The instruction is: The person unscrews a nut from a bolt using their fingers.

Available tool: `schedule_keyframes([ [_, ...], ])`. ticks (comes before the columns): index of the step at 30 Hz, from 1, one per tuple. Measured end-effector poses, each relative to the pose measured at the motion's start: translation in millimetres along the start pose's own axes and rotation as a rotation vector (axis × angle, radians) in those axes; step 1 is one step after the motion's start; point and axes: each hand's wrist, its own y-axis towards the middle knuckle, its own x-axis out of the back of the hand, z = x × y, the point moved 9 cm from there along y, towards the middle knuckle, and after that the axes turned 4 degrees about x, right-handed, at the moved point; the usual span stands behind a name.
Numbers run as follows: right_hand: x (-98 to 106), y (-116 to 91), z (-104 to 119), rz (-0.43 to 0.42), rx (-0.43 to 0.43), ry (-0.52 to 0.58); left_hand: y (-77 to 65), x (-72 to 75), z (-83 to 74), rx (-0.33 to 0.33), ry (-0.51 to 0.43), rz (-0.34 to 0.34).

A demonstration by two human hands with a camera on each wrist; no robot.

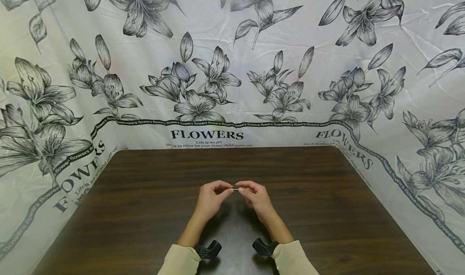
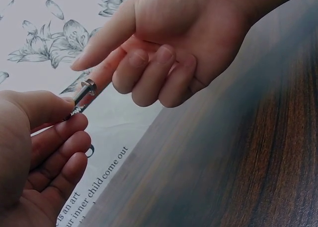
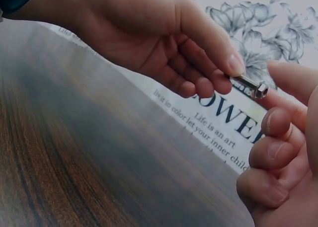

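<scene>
A small silvery bolt (image 2: 82, 94) with a hexagonal head and a flange is pinched between the thumb and fingers of my left hand (image 1: 210, 200). Its threaded shank shows in the left wrist view, partly covered by the fingertips. The head of the bolt (image 3: 260, 91) points toward my right hand (image 1: 258, 198). My right thumb (image 2: 107, 38) stands apart from the bolt, while the index finger stretches close behind the bolt head. The other right fingers (image 3: 272, 152) are curled in toward the palm. Both hands are raised over the table.
A dark wood-grain table (image 1: 145, 174) lies beneath the hands. White cloth (image 1: 250, 85) printed with black flowers and lettering surrounds its back and sides. Black wrist devices (image 1: 208, 249) sit at both cream sleeves (image 1: 179, 261).
</scene>
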Motion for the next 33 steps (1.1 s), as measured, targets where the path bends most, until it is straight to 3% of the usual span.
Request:
schedule_keyframes([
  [7,2.2,0.2,-11.0,-0.021,-0.081,-0.156,0.3,-1.7,1.1,0.000,-0.013,0.001],
  [11,1.1,-0.3,-10.5,-0.013,-0.106,-0.188,0.4,-2.3,0.9,0.000,-0.011,0.001],
  [18,-8.5,-7.3,18.9,0.014,-0.095,-0.148,0.3,-2.7,0.6,0.004,0.000,0.002],
  [33,-8.5,-6.9,22.8,0.040,-0.028,-0.010,0.9,-1.1,2.1,0.011,-0.008,0.012],
])
